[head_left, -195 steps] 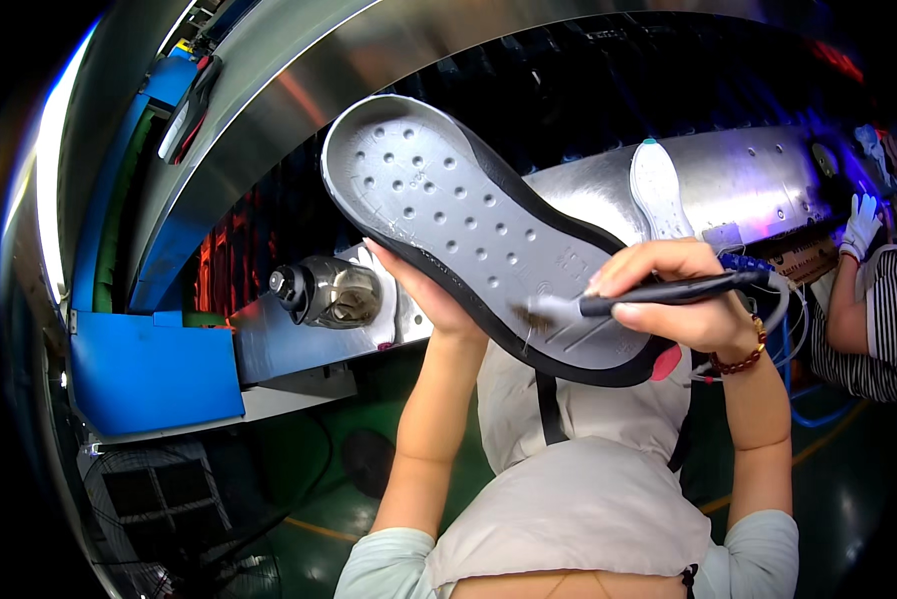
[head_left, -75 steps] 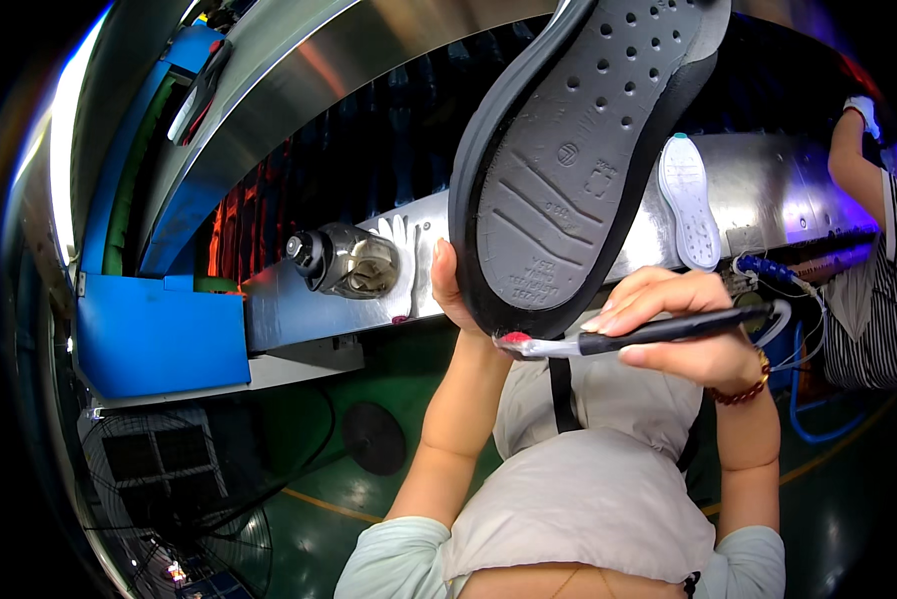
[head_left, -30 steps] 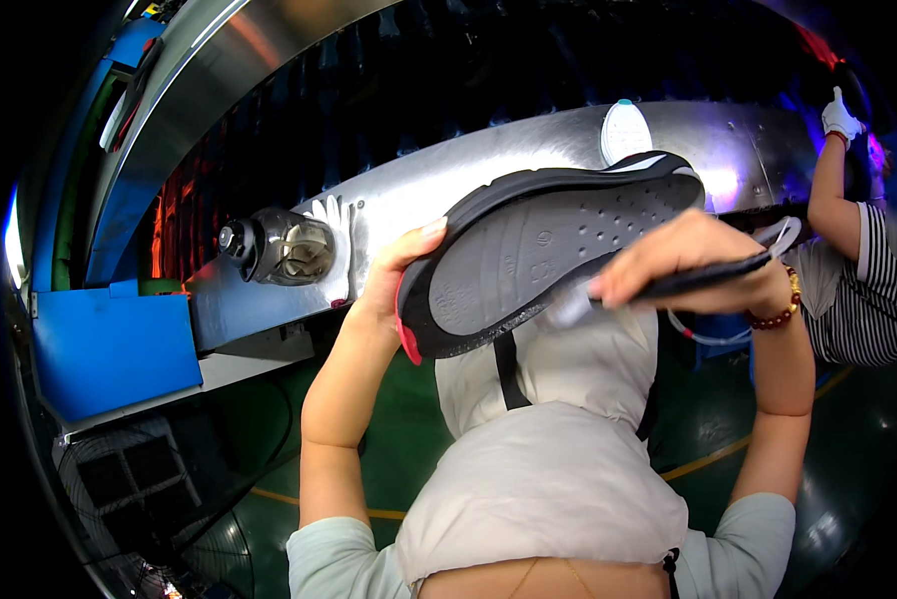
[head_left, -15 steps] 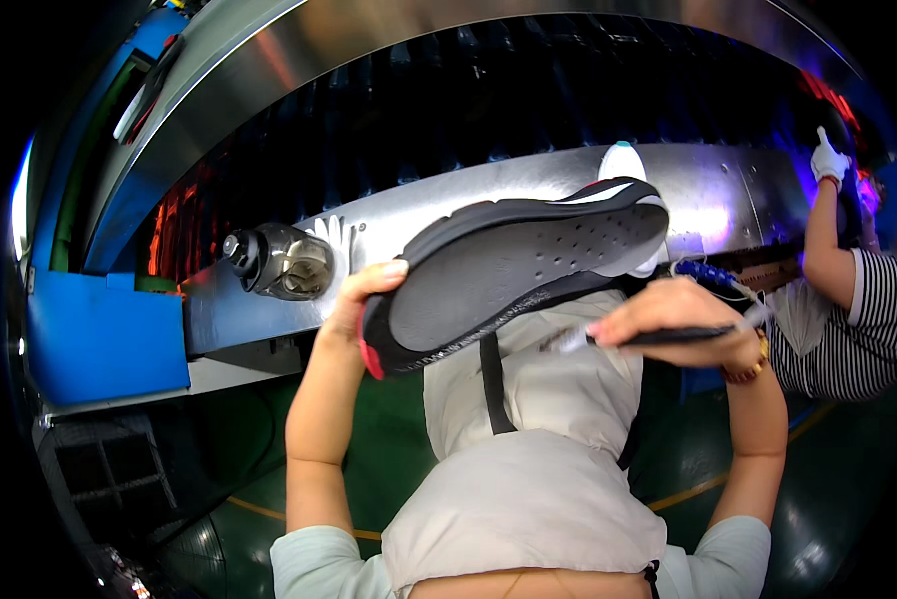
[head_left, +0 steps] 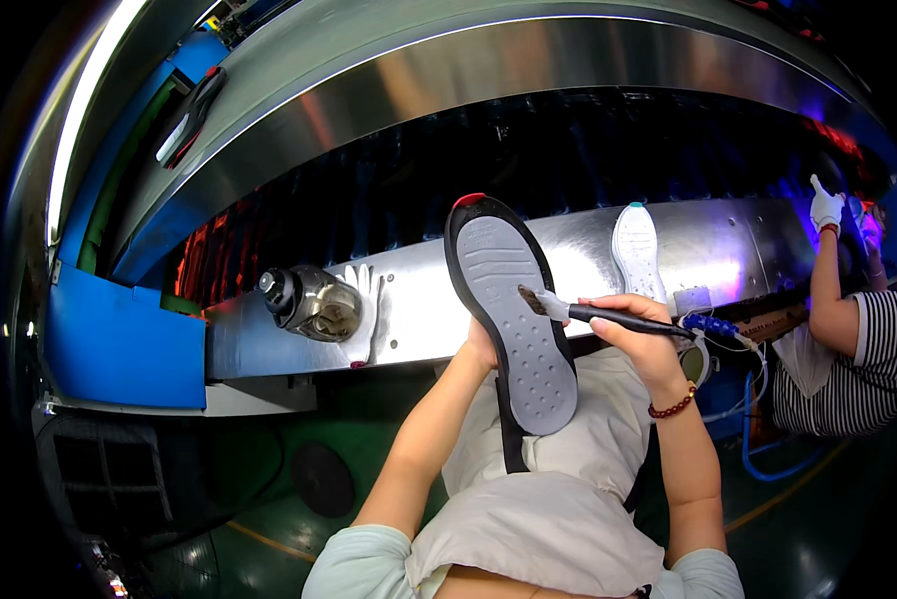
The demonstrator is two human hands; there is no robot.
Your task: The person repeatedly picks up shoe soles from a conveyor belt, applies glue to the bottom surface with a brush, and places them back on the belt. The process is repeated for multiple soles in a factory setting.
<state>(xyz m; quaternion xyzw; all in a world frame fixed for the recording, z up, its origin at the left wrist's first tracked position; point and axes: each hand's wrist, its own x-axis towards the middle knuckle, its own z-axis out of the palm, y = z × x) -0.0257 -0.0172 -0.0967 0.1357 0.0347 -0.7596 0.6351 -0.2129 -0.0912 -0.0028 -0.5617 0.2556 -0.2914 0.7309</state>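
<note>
My left hand (head_left: 482,344) is closed on the side of a shoe sole (head_left: 513,299), its fingers hidden underneath. The sole stands nearly upright in the picture, with a black rim, a grey dimpled inner face turned toward me and a red tip at the far end. In my right hand (head_left: 640,334) is a brush (head_left: 623,318) with a black handle, a pale ferrule and dark bristles. Those bristles lie over the middle of the grey face; whether they touch it I cannot tell. A white sole (head_left: 637,252) rests on the metal ledge just beyond my right hand.
On the metal ledge (head_left: 423,299) a dark-lidded bottle (head_left: 313,302) stands beside a white glove (head_left: 361,314). Another sole (head_left: 191,118) lies on the raised belt at far left. A coiled blue hose (head_left: 710,325) hangs near my right wrist. At right, a co-worker's gloved hand (head_left: 826,207) reaches toward the machine.
The sole has turned from lying crosswise to pointing away, with its red end now far. My left hand has shifted right along it. The brush has come up over the grey face.
</note>
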